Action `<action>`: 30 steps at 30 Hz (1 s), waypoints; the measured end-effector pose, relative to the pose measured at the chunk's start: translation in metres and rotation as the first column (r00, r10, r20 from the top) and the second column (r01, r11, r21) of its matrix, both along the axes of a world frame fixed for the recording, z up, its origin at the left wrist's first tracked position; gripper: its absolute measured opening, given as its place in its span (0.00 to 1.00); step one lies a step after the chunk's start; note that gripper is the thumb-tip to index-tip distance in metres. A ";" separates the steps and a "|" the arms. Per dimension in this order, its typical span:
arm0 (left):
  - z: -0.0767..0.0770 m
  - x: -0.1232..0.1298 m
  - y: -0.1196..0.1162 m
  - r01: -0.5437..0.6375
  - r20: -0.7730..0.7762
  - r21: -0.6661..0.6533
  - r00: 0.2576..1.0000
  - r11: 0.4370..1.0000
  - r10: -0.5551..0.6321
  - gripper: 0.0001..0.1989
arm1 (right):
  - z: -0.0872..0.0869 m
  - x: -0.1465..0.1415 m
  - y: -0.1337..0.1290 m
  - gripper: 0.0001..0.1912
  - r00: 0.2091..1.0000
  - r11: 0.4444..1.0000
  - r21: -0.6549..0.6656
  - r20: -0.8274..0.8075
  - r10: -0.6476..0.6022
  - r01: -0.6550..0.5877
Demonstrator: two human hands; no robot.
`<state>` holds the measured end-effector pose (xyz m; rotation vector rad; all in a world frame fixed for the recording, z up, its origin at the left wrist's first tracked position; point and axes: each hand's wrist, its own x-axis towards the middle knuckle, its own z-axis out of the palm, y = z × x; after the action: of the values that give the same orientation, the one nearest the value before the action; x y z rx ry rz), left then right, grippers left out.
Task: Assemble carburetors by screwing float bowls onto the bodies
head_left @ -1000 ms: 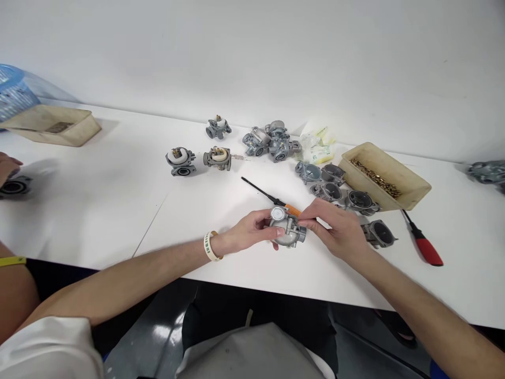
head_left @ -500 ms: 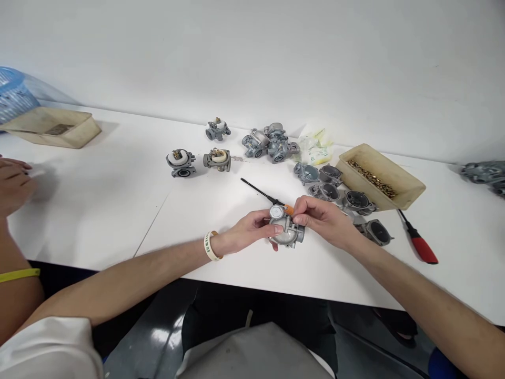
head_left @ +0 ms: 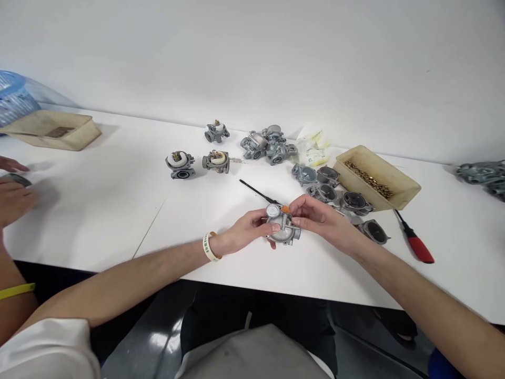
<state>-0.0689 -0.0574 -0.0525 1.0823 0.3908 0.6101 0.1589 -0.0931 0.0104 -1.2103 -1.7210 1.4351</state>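
A grey metal carburetor (head_left: 283, 234) with a round cap sits in my left hand (head_left: 256, 229), just above the table's front part; the thumb lies across its bowl. My right hand (head_left: 311, 216) grips its upper right side with thumb and fingertips. Whether a small part is between those fingertips, I cannot make out. Behind the carburetor lies a screwdriver (head_left: 256, 191) with a black shaft and an orange handle, partly hidden by the carburetor and my right hand.
Carburetors with white floats (head_left: 180, 164) stand left of centre, others (head_left: 272, 145) cluster behind. Open carburetor bodies (head_left: 355, 201) lie beside a bin (head_left: 408, 196) of brass pieces. A red-handled screwdriver (head_left: 420, 248) is at right. Another person's hand (head_left: 16, 197) and a bin (head_left: 84, 134) are at left.
My right thumb and fingers have shifted slightly on the carburetor's side, and the fingers are a little more spread. At left, a dark object now shows under the other person's hand.
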 end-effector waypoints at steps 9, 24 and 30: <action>-0.003 -0.003 -0.002 0.013 -0.022 0.050 1.000 0.999 -0.012 0.20 | -0.026 0.004 -0.007 0.08 0.998 0.940 0.333 -0.027 -0.063 0.068; 0.000 -0.002 -0.002 0.048 -0.056 0.079 0.997 0.996 -0.044 0.18 | -0.025 0.005 -0.007 0.12 1.000 0.998 0.063 -0.027 -0.009 0.010; 0.002 -0.002 -0.001 0.038 -0.016 -0.021 0.999 0.999 -0.038 0.17 | -0.005 -0.004 -0.002 0.18 0.998 1.000 -0.013 0.068 0.000 0.001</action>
<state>-0.0710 -0.0586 -0.0508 1.0732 0.3896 0.5625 0.1548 -0.0949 0.0059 -1.2799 -1.7591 1.4216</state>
